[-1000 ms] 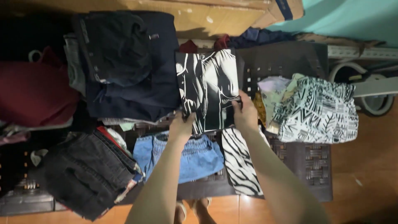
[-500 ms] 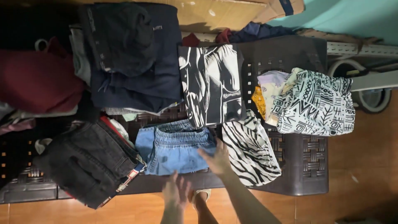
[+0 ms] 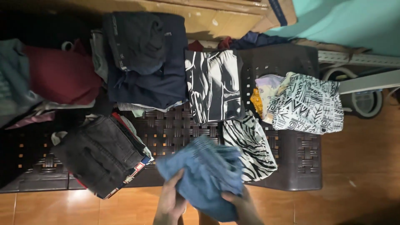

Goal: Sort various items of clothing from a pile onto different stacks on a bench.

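blue denim garment (image 3: 208, 175) gripped by both hands (image 3: 208, 204) at the table's near edge (image 3: 166, 183), zebra-print cloth (image 3: 250, 148) touching.

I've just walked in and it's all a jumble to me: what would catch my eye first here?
Probably the blue denim garment at the bottom centre, gripped by the left hand and right hand. Next, bold black-and-white prints: a folded top in the middle, a zebra-striped piece below it, and a patterned bundle to the right.

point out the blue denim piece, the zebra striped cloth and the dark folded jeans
blue denim piece (image 3: 208, 175), head view, middle of the bunched fabric
zebra striped cloth (image 3: 250, 148), head view, centre of the striped fold
dark folded jeans (image 3: 98, 156), head view, top face of the fold
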